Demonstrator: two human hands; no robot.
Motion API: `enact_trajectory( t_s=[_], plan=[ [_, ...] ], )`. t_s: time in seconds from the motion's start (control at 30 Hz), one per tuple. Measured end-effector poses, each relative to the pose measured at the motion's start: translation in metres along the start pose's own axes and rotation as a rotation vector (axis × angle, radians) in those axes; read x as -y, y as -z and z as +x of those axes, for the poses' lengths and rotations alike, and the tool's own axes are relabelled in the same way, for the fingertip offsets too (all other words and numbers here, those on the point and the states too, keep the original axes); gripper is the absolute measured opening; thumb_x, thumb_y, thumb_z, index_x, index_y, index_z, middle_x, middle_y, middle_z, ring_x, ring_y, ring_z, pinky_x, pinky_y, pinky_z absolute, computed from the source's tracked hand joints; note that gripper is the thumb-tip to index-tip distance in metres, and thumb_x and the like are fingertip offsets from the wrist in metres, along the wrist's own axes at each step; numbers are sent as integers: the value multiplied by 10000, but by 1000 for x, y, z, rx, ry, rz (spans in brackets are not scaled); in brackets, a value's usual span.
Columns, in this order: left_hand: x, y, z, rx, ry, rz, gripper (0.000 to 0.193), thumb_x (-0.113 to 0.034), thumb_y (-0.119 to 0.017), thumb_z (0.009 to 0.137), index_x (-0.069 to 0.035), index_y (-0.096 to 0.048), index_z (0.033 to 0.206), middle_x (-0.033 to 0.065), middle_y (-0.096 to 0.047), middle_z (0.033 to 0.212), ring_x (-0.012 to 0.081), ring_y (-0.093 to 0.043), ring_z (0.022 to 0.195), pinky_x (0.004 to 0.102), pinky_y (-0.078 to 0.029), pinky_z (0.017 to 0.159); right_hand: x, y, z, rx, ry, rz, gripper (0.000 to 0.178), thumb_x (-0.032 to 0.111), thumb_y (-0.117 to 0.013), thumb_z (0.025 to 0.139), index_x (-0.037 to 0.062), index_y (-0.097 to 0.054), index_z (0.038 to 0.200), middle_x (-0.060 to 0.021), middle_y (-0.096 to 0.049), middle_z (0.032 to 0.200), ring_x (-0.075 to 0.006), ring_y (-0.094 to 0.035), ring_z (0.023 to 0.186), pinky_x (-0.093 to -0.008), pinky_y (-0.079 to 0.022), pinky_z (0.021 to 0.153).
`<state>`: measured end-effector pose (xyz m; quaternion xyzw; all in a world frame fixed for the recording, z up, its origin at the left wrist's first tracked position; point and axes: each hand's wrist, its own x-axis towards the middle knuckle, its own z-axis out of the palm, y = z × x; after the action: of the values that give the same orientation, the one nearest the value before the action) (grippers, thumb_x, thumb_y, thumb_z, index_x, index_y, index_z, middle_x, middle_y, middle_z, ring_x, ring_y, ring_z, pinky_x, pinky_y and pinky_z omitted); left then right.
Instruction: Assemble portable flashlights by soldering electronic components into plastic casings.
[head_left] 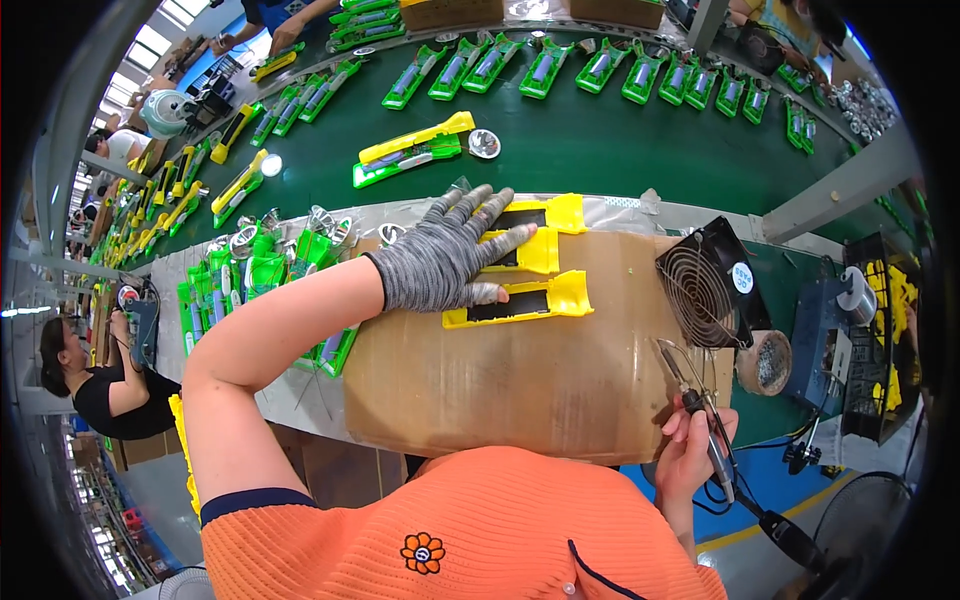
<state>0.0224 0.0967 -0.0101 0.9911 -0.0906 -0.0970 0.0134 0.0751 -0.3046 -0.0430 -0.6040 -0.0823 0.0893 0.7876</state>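
My left hand (435, 260), in a grey striped glove with bare fingertips, lies with fingers spread over a row of yellow plastic casings. The nearest casing (520, 312) shows a dark strip inside and sits beside my thumb. Under my fingers are a middle casing (543, 252) and a far casing (567, 213), each partly covered. At the right edge of the cardboard (480, 390), my bare right hand (685, 455) is closed around a soldering iron (717, 462). Its tip points away from me, close to a bent metal wire; whether the two touch I cannot tell.
A black fan (700, 290) with a wire guard, a round tin (765, 362) and a blue soldering unit (815, 340) stand right. Green casings (240, 275) pile up left. Flashlight assemblies (415, 152) lie on the green belt (330, 125). Another person (115, 385) is far left.
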Motion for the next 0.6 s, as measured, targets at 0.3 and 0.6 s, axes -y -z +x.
enact_trajectory(
  t_s=[0.3,0.6],
  plan=[
    [-38,7,-20,-49,-97,-87,819,-682,-492,894,-214,-309,1540,260,-198,1587,473,-215,1453,603,-143,1166,-6,0,3,-28,22,17,141,74,-559,953,56,-420,972,-139,-581,794,-146,-524,589,-394,-524,863],
    [318,30,-18,-622,850,129,363,-271,-548,911,-67,-646,1195,243,-642,1179,407,-627,1070,481,-502,933,3,-12,4,-76,46,-32,188,158,-555,956,75,-393,908,-6,-325,591,-123,-419,541,-381,-505,873]
  ],
)
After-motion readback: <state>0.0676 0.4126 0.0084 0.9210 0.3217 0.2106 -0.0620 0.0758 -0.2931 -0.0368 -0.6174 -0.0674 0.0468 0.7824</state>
